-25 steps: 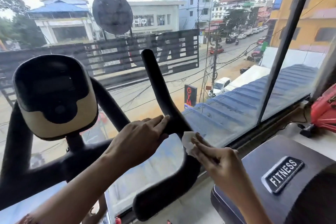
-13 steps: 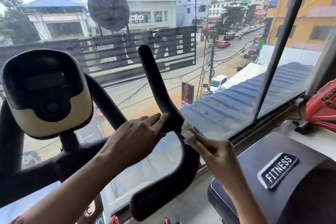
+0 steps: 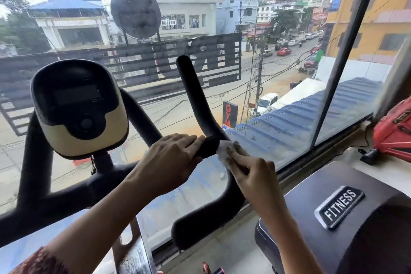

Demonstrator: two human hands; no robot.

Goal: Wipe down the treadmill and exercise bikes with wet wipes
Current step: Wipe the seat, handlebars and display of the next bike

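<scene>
By the window (image 3: 289, 78), right hand (image 3: 251, 176) pinches a half-hidden wipe (image 3: 222, 151) to the handlebar (image 3: 198, 95); left hand (image 3: 169, 160) rests flat.

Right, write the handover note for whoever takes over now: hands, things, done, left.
Left hand: straight fingers rest on the bike's right handlebar at its bend.
Right hand: holds the wipe against the same bend, just right of the left hand.
Console sits left of the bar. The treadmill stands to the right, and neither hand is on it.
Done: wiping is under way at the bend. What is already clean cannot be told.
Left: probably the rest of the bar, the console and the treadmill.
</scene>
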